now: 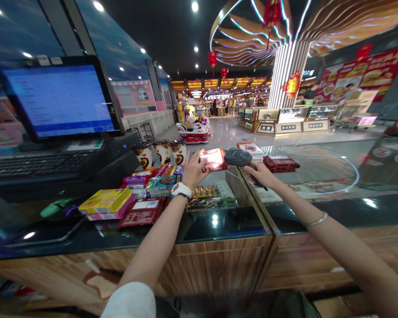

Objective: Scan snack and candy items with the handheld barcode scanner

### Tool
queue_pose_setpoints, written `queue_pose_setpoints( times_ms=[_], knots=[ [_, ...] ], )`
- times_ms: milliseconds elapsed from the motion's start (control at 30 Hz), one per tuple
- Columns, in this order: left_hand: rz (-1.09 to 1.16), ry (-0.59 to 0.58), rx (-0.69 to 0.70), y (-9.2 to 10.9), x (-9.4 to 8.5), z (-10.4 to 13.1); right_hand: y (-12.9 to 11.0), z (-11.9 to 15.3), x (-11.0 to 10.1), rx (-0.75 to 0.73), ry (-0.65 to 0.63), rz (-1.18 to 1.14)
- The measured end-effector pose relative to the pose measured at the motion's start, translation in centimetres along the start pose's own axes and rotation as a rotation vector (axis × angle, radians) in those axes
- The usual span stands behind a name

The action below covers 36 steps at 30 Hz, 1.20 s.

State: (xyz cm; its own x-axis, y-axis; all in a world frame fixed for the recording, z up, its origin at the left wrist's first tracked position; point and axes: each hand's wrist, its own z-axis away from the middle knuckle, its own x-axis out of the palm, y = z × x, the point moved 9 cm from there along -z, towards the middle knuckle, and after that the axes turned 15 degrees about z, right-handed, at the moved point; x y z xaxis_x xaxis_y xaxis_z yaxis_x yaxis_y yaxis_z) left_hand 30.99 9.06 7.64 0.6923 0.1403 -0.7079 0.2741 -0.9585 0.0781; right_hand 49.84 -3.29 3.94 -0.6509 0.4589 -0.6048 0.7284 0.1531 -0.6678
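My left hand (pixel 194 170) grips a red packet (pixel 213 160) above the glass counter, its fingers closed on the packet's left side. A bright light falls on the packet's face. My right hand (pixel 262 174) is wrapped round the handle of a dark barcode scanner (pixel 239 157), whose head is just right of the packet. Left of my left hand lie a dark red packet (pixel 143 212), a yellow box (pixel 105 201) on a pink one, and several colourful snack packs (pixel 162 180). Beyond my right hand is a stack of dark red packets (pixel 281 164) beside a white-and-orange pack (pixel 250 150).
At the left stand a monitor (pixel 58 99) and a black keyboard (pixel 46 167). Three lidded cups (pixel 162 152) stand behind the snacks. A green mouse (pixel 57 206) lies near the yellow box. The counter's wooden front (pixel 219 265) faces me.
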Motion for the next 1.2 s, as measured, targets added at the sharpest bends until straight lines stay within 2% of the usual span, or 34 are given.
queue_pose_setpoints(
  times_ms=[367, 567, 700, 900, 1067, 1200],
  knots=[
    [0.007, 0.003, -0.005, 0.0, -0.1, 0.0, 0.1, 0.0, 0.3, -0.018, -0.028, -0.039],
    [0.015, 0.006, -0.008, 0.0, -0.2, 0.0, 0.7, -0.2, 0.3, 0.017, -0.025, -0.21],
    [0.025, 0.013, -0.006, 0.0, -0.3, 0.0, 0.7, -0.3, -0.5, -0.017, 0.021, -0.301],
    [0.003, 0.024, -0.007, 0.0, -0.5, 0.0, 1.2, -0.7, -1.6, -0.105, 0.164, -0.356],
    [-0.004, 0.029, -0.009, -0.1, -0.6, -0.1, 2.2, -1.0, -1.2, -0.111, 0.213, -0.266],
    [-0.01, 0.033, -0.009, -0.1, -0.6, -0.1, 1.9, -1.0, -0.5, -0.189, 0.133, -0.112]
  ],
)
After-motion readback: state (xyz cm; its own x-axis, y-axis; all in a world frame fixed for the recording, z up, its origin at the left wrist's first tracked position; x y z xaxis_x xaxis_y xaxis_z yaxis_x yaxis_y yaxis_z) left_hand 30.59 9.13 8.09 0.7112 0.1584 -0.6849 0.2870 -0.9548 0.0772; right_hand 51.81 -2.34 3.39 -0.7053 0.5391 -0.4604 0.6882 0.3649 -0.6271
